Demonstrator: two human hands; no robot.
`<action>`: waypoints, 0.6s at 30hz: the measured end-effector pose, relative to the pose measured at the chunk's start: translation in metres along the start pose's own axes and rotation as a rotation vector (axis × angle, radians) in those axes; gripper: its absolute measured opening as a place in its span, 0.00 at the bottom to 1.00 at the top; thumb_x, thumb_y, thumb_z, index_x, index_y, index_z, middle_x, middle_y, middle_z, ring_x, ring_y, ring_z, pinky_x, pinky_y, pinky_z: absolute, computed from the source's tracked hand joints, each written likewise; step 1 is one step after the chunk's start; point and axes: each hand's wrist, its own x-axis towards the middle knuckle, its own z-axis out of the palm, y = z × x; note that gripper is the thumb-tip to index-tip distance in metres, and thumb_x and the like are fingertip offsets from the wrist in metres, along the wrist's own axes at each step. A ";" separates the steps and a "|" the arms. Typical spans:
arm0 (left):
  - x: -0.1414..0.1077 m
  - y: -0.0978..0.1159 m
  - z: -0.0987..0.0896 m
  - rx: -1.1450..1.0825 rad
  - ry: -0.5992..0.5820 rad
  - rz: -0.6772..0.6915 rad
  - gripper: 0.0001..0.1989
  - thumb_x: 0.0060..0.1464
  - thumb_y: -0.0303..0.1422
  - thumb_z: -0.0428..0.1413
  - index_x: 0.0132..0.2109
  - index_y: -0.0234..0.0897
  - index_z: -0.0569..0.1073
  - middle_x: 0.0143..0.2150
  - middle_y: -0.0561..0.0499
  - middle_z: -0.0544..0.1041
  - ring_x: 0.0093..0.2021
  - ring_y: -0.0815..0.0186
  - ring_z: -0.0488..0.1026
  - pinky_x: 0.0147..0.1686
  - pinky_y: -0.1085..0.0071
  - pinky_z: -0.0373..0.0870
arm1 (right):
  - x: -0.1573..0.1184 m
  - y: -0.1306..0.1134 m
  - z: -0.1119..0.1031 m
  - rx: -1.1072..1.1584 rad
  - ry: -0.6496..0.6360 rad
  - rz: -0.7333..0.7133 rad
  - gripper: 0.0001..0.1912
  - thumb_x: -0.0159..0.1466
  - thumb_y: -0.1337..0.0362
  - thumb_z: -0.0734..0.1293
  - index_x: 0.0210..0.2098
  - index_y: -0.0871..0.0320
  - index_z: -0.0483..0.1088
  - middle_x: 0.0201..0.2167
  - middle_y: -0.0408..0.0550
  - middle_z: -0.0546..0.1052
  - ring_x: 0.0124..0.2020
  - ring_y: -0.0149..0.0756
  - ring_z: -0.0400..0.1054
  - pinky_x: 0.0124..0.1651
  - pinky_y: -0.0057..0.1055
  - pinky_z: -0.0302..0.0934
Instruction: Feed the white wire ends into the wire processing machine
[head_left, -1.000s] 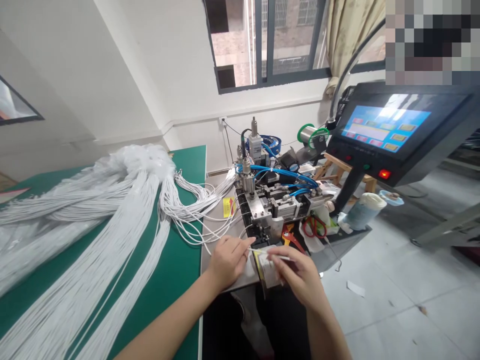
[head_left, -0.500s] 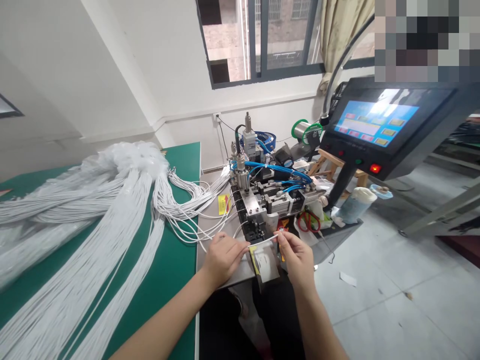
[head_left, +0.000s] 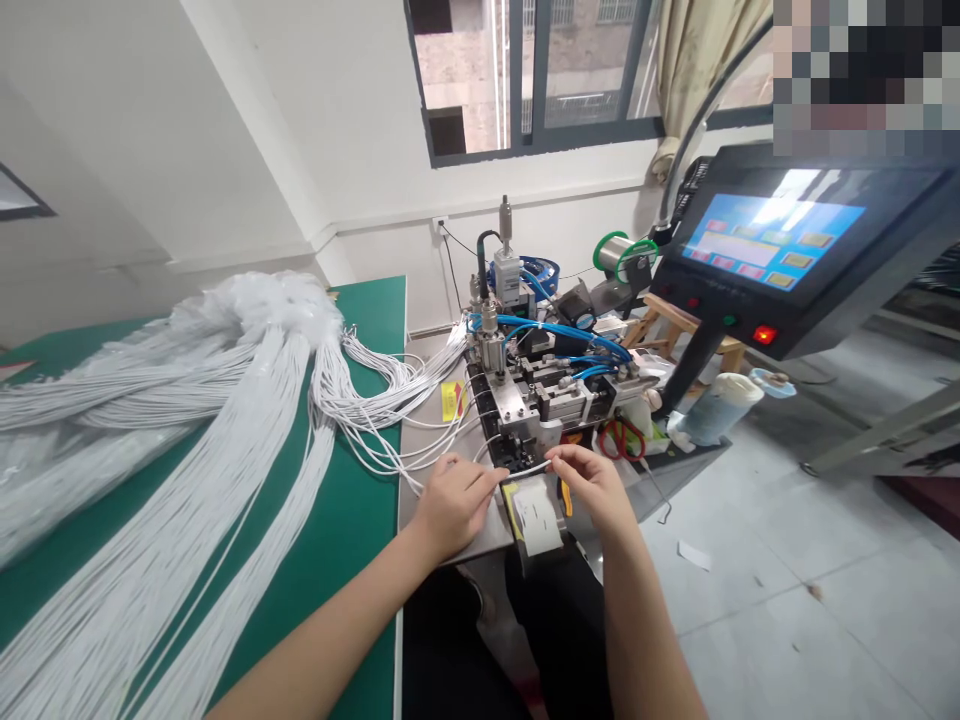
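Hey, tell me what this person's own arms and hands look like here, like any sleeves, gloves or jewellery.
The left hand and right hand are ungloved, with no ring to be made out. Both forearms are bare to the picture's bottom edge: no sleeve, watch, bracelet or marking shows.

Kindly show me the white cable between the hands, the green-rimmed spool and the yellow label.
White cable (head_left: 529,470), head view: on its exposed stretch.
Green-rimmed spool (head_left: 619,255), head view: on its silver winding.
Yellow label (head_left: 452,401), head view: on its face.
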 end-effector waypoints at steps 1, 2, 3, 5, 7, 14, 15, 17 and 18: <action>0.000 0.000 0.000 0.011 -0.006 -0.001 0.16 0.57 0.25 0.47 0.50 0.40 0.71 0.33 0.51 0.74 0.35 0.67 0.71 0.44 0.64 0.59 | 0.002 0.000 0.000 -0.077 0.009 -0.028 0.15 0.58 0.54 0.67 0.34 0.60 0.74 0.28 0.48 0.75 0.28 0.35 0.67 0.31 0.28 0.59; 0.000 0.000 -0.001 0.022 -0.011 -0.005 0.17 0.56 0.24 0.47 0.50 0.41 0.71 0.33 0.51 0.73 0.34 0.66 0.70 0.44 0.64 0.59 | 0.004 0.001 0.000 -0.156 0.013 -0.059 0.14 0.58 0.54 0.67 0.33 0.60 0.74 0.28 0.48 0.75 0.28 0.35 0.66 0.30 0.28 0.59; 0.000 0.000 -0.001 0.033 -0.018 -0.011 0.18 0.55 0.24 0.47 0.50 0.41 0.71 0.32 0.51 0.73 0.34 0.66 0.70 0.44 0.64 0.59 | 0.005 0.000 0.000 -0.227 0.014 -0.091 0.14 0.58 0.55 0.66 0.33 0.60 0.74 0.27 0.48 0.75 0.27 0.35 0.65 0.30 0.28 0.58; 0.000 0.001 -0.001 0.054 -0.030 -0.031 0.19 0.54 0.23 0.47 0.51 0.42 0.71 0.31 0.51 0.72 0.35 0.66 0.69 0.44 0.63 0.58 | 0.008 0.000 0.002 -0.327 -0.003 -0.149 0.13 0.59 0.56 0.65 0.32 0.60 0.73 0.27 0.48 0.75 0.26 0.35 0.65 0.29 0.28 0.57; 0.000 0.001 -0.002 0.074 -0.034 -0.062 0.19 0.54 0.24 0.48 0.50 0.42 0.72 0.32 0.50 0.72 0.35 0.65 0.69 0.44 0.62 0.57 | 0.011 0.000 0.003 -0.364 -0.019 -0.191 0.12 0.60 0.57 0.64 0.32 0.59 0.73 0.27 0.47 0.74 0.26 0.34 0.64 0.29 0.28 0.57; 0.002 0.005 -0.002 0.118 0.004 -0.141 0.17 0.53 0.24 0.49 0.46 0.43 0.73 0.31 0.51 0.72 0.35 0.64 0.69 0.45 0.60 0.54 | 0.024 0.011 0.010 -0.326 -0.047 -0.196 0.14 0.61 0.56 0.62 0.26 0.59 0.69 0.21 0.42 0.67 0.24 0.32 0.60 0.29 0.27 0.53; 0.002 0.005 -0.002 0.121 -0.004 -0.148 0.17 0.53 0.24 0.49 0.46 0.43 0.74 0.31 0.51 0.72 0.35 0.64 0.69 0.45 0.60 0.54 | 0.025 0.013 0.010 -0.299 -0.064 -0.179 0.14 0.61 0.56 0.62 0.26 0.59 0.68 0.21 0.41 0.66 0.24 0.31 0.59 0.29 0.27 0.52; 0.002 0.005 -0.002 0.124 -0.024 -0.163 0.17 0.53 0.24 0.49 0.47 0.44 0.73 0.31 0.51 0.73 0.35 0.63 0.69 0.45 0.59 0.54 | 0.028 0.017 0.011 -0.225 -0.108 -0.136 0.13 0.62 0.57 0.62 0.25 0.59 0.65 0.21 0.40 0.63 0.24 0.30 0.57 0.29 0.26 0.51; 0.002 0.005 -0.001 0.122 -0.033 -0.168 0.17 0.53 0.24 0.49 0.47 0.44 0.73 0.32 0.51 0.73 0.36 0.63 0.69 0.45 0.59 0.54 | 0.028 0.018 0.011 -0.179 -0.128 -0.113 0.13 0.61 0.57 0.62 0.25 0.58 0.65 0.21 0.39 0.62 0.24 0.30 0.56 0.29 0.26 0.50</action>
